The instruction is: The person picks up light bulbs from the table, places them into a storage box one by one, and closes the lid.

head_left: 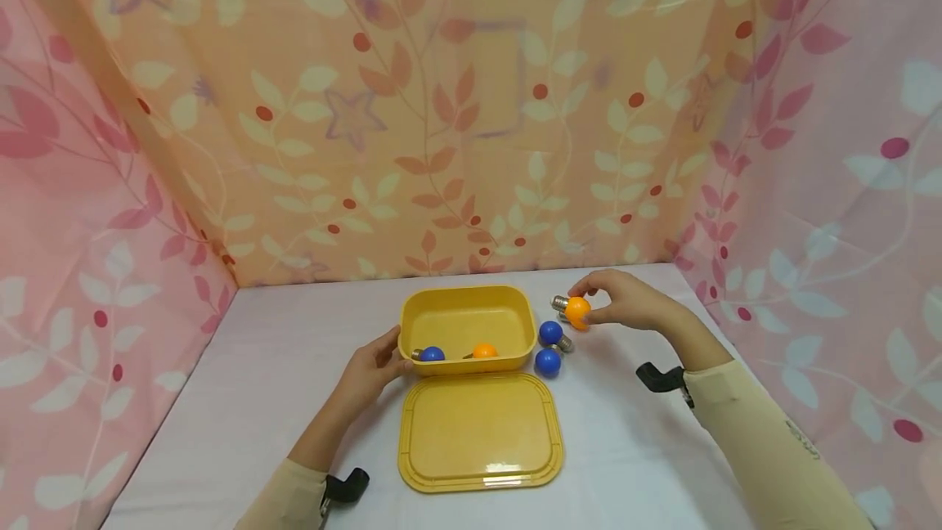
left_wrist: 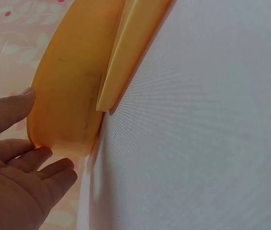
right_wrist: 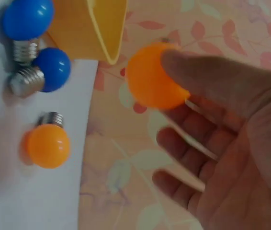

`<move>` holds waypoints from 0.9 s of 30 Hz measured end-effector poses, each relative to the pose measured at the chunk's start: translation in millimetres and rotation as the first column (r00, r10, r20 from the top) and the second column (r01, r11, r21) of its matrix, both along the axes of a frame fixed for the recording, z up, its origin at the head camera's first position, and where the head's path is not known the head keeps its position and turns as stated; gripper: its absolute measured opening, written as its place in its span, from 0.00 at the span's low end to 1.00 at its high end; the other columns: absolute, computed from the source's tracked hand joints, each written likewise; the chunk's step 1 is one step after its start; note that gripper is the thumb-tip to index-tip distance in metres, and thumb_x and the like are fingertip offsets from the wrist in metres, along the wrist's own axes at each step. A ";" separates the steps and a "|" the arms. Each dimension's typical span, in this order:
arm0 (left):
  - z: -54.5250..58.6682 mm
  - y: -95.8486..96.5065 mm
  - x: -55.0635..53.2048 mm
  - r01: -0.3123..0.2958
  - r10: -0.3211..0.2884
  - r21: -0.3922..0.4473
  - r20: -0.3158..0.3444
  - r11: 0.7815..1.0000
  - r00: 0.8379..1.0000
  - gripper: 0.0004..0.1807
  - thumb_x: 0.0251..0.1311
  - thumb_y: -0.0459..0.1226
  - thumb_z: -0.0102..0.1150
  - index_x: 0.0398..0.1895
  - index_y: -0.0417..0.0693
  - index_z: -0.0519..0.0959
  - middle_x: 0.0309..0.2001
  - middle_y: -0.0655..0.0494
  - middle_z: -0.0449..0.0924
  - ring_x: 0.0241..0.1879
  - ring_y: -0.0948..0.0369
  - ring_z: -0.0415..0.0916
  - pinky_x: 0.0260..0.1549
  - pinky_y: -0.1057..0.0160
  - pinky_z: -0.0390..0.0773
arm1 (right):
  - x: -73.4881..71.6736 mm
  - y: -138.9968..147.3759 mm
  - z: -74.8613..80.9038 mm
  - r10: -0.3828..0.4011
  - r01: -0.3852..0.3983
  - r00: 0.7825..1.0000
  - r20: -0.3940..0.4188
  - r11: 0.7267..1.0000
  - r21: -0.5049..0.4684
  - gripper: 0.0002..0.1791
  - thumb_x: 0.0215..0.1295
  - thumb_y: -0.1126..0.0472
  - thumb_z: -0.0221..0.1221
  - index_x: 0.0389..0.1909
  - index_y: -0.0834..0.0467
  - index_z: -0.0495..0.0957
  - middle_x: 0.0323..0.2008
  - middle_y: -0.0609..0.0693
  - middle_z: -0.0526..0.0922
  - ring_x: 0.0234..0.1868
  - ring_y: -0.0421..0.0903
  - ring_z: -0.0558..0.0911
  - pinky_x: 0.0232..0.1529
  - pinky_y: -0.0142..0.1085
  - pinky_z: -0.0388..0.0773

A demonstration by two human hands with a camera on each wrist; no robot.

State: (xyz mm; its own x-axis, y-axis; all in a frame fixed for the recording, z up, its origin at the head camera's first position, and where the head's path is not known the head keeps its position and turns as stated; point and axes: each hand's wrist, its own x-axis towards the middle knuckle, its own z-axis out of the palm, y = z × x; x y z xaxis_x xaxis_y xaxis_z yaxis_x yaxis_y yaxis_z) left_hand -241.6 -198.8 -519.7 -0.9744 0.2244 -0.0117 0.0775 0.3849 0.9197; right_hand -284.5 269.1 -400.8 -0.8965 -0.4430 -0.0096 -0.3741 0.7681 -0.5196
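Note:
My left hand (head_left: 374, 366) holds the near left corner of a yellow box (head_left: 471, 301), thumb by its rim and fingertips along the side wall (left_wrist: 71, 96). Inside lie a blue bulb (head_left: 432, 354) and an orange bulb (head_left: 485, 351). Right of the box, my right hand (head_left: 625, 301) pinches another orange bulb (right_wrist: 147, 79) by its round part, between thumb and fingers. Below it, one more orange bulb (right_wrist: 49, 146) lies on the table with its metal screw base showing. Two blue bulbs (right_wrist: 28, 18) lie beside the box.
The yellow lid (head_left: 480, 432) lies flat right in front of the box. A white cloth (head_left: 309, 325) covers the table. Printed curtains (head_left: 441, 145) with leaves rise at the back and both sides.

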 end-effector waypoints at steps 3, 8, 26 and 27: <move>-1.6 -1.7 0.2 -0.012 0.012 -0.001 0.001 1.000 1.000 0.45 0.64 0.45 0.70 0.81 0.51 0.59 0.78 0.51 0.62 0.78 0.50 0.58 0.73 0.49 0.63 | -9.4 -12.7 11.5 0.108 -0.108 0.994 0.002 0.994 0.022 0.19 0.61 0.57 0.72 0.54 0.45 0.84 0.55 0.43 0.83 0.60 0.51 0.77 0.66 0.58 0.74; -1.5 -1.5 1.4 -0.014 0.014 -0.005 0.012 1.000 1.000 0.45 0.63 0.46 0.71 0.80 0.51 0.60 0.77 0.49 0.63 0.77 0.49 0.58 0.73 0.49 0.63 | -21.8 -35.3 19.7 0.248 -0.247 0.969 -0.001 0.965 0.093 0.19 0.61 0.59 0.71 0.54 0.43 0.84 0.57 0.41 0.82 0.63 0.51 0.76 0.67 0.58 0.73; -2.5 -0.6 -1.2 0.010 -0.009 0.032 -0.008 0.999 1.000 0.45 0.64 0.44 0.70 0.81 0.50 0.59 0.78 0.48 0.61 0.77 0.49 0.58 0.72 0.48 0.65 | -61.1 -91.9 21.2 0.455 -0.477 0.878 0.148 0.816 0.326 0.21 0.62 0.60 0.72 0.55 0.45 0.85 0.55 0.36 0.83 0.63 0.48 0.76 0.68 0.50 0.72; -1.9 -0.6 -1.8 0.008 -0.008 0.034 -0.008 0.999 1.000 0.45 0.64 0.45 0.70 0.81 0.50 0.59 0.78 0.49 0.61 0.77 0.49 0.58 0.72 0.49 0.65 | -62.4 -94.3 19.6 0.452 -0.479 0.877 0.162 0.814 0.328 0.21 0.61 0.61 0.72 0.55 0.44 0.85 0.55 0.36 0.83 0.63 0.48 0.77 0.68 0.49 0.73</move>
State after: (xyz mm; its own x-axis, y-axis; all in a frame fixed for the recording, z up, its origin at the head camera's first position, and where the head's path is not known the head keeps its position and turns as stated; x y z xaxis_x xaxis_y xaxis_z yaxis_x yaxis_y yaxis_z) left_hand -243.5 -199.3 -521.6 -0.9727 0.2320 0.0038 0.0878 0.3529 0.9315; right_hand -346.9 174.9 -381.2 -0.5743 -0.7620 -0.2993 -0.7050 0.6462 -0.2922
